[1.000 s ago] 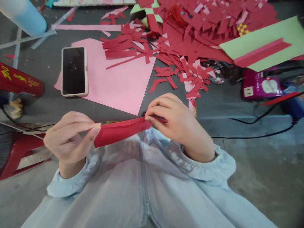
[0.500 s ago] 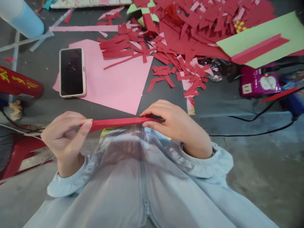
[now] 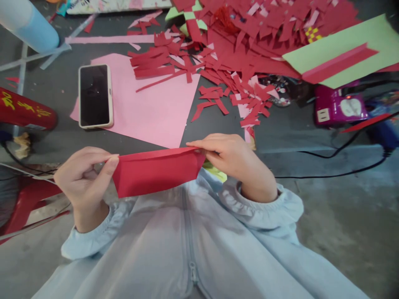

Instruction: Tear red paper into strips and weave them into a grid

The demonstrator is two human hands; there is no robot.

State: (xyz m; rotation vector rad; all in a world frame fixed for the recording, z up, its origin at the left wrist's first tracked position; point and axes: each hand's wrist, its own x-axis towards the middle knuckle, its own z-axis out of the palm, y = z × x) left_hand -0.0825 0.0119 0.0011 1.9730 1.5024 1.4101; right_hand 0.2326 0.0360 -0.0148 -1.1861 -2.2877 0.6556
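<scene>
A folded piece of red paper (image 3: 157, 172) is stretched between my two hands, in front of the table's near edge. A narrow fold runs along its upper edge, and its broad face is turned up toward me. My left hand (image 3: 85, 176) pinches the upper left corner between thumb and fingers. At the upper right corner, my right hand (image 3: 232, 162) grips the paper, its thumb partly hidden behind the fingers. Just beyond the red paper lies a large pink sheet (image 3: 156, 112) on the table.
A phone (image 3: 95, 95) rests on the pink sheet. Many red paper scraps (image 3: 249, 45) cover the far middle. At right are a green card (image 3: 330, 50) with a red strip and a purple power adapter (image 3: 339, 106) with cables. A red can (image 3: 28, 110) and a bottle (image 3: 34, 27) stand left.
The red paper has been turned from nearly edge-on to show its broad face. My right hand has shifted slightly left along it; my left hand has hardly moved.
</scene>
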